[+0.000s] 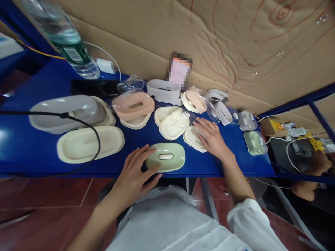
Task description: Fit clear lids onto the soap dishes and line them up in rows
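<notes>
At the near edge of the blue table [251, 166], your left hand [137, 169], fingers spread, rests on the left end of the green cover [169, 150]; farther right, your right hand [213, 137], loosely spread, overlaps a cream piece [193, 137]. Judged step: steadying the cover; any lift calls for a fuller grip.

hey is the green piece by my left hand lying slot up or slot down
Facing up: the green piece lies on the blue table with its long slot in plain view from above.
</notes>
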Tool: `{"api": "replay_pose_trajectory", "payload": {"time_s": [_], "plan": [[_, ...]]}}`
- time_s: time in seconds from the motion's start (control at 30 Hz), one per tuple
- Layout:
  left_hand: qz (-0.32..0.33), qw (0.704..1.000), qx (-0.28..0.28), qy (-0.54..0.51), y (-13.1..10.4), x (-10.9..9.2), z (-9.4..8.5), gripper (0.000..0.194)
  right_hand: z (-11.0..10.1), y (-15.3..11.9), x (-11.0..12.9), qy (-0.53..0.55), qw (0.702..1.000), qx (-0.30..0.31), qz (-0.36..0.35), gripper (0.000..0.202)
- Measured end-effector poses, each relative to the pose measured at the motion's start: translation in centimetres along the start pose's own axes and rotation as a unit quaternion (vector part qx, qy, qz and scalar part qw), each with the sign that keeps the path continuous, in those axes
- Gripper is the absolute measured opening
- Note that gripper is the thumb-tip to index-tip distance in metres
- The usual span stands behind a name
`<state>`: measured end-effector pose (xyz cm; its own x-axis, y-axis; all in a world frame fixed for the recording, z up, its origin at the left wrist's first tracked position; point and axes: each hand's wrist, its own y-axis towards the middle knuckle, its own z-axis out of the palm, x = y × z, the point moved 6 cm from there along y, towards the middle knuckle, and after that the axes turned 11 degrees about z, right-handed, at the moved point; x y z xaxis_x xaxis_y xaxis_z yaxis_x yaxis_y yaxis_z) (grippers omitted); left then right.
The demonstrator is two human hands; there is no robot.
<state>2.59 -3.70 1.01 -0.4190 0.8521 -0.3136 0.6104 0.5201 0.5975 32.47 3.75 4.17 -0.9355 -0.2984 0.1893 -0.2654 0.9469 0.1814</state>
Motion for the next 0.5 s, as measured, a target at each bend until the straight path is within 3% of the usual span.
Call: {"api": "replay_pose_trajectory", "payload": {"time_s": [0.13, 0.27, 0.43, 0.5], "plan": [[-0.012, 0.998, 0.047, -0.030, 0.5, 0.6, 0.6, 0.014, 0.8, 3.3, -0.1, 0.004, 0.999, 0.028, -0.014, 0.049], [-0.022, 0.996, 0.079, -0.039, 1.3, 1.4, 1.0, 0.013, 1.5, 2.2, 1.3, 0.038, 0.999, 0.019, -0.034, 0.046], [-0.031, 0.996, 0.070, -0.050, 1.7, 2.0, 1.5, 0.015, 2.7, 2.0, 1.7, 0.063, 0.997, 0.037, -0.010, 0.074], [-0.036, 0.996, 0.063, -0.057, 1.5, 2.0, 1.7, 0.017, 3.1, 2.6, 1.7, 0.092, 0.995, 0.048, -0.008, 0.076]]}}
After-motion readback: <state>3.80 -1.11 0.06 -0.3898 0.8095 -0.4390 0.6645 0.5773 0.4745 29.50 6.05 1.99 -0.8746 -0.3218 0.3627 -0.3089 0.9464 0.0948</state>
